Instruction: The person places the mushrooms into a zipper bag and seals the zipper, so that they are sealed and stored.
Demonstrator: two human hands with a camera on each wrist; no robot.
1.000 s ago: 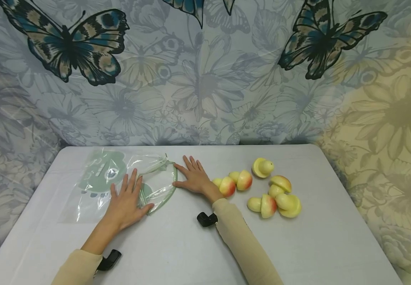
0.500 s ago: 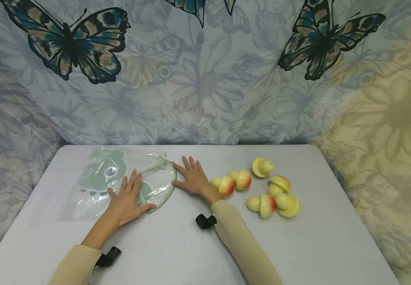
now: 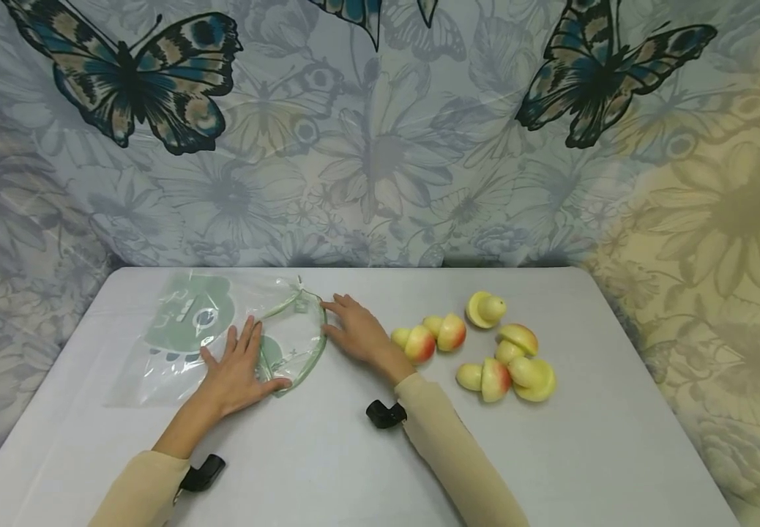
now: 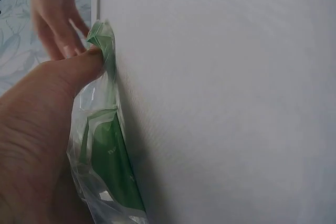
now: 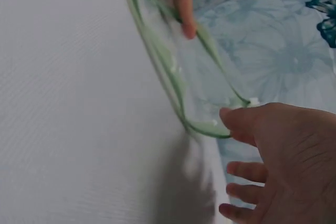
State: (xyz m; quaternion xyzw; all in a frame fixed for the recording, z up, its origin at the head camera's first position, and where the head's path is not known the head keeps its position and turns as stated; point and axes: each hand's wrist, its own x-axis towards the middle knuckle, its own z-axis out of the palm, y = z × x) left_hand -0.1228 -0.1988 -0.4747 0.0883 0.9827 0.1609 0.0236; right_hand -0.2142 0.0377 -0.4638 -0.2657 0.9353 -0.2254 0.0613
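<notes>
A clear plastic drawstring bag [image 3: 185, 377] with a green print and a green-edged mouth [image 3: 301, 373] lies flat on the table. My left hand [image 3: 235, 373] rests on it with fingers spread, its thumb at the near side of the mouth. In the left wrist view that thumb [image 4: 84, 69] presses against the green edge. My right hand [image 3: 360, 333] is at the right side of the mouth, with thumb and forefinger touching the rim. Its other fingers [image 5: 247, 192] are loosely bent away from the bag in the right wrist view.
To the right lie several toy mushrooms, yellow and red, among them one by the right wrist [image 3: 419, 344], one at the back [image 3: 485, 310] and one nearer the front [image 3: 488, 379]. A patterned cloth backdrop [image 3: 380, 168] rises behind the white table [image 3: 327, 468].
My right hand's fingers have drawn in from a wide spread and bent more at the bag's rim. The rim's far knot has shifted slightly left. My left hand has barely moved.
</notes>
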